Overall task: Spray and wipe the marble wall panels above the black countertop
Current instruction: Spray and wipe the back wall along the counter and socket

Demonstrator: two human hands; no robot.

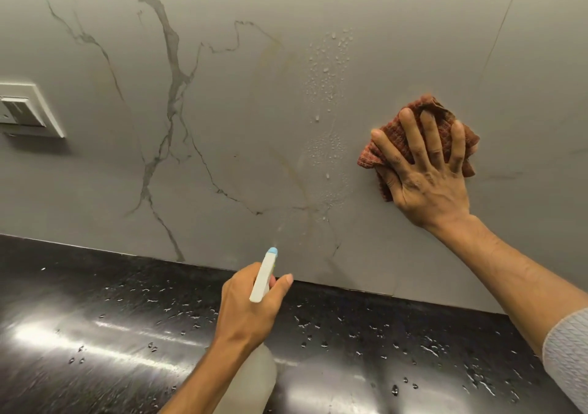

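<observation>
Above the black worktop (95,318), the grey marble wall panel (222,111) fills most of the view, crossed by pale and dark veins that branch down its left half. A vertical seam (499,31) runs down the wall at the right, marking the joint with a neighbouring panel. Near the middle, a band of spray droplets (327,73) clings to the stone, running from high up down toward the worktop edge.

The right hand (426,171) lies flat against the wall to the right of the droplets, fingers spread, pressing a crumpled reddish-brown waffle-weave cloth (442,121) onto the marble; the cloth shows above and on both sides of the fingers. A light grey sleeve (569,356) covers the upper part of that arm.

The left hand (251,305) is lower, in front of the wall's bottom edge, wrapped around the neck of a spray bottle (264,277) (white head, pale blue nozzle tip). The nozzle points up at the wall, and a faint mist hangs just beyond it. The bottle's translucent body hangs below the wrist, blurred.

The worktop is glossy and scattered with water drops (429,347). At the left edge, a white switch plate (28,111) sits on the wall.
</observation>
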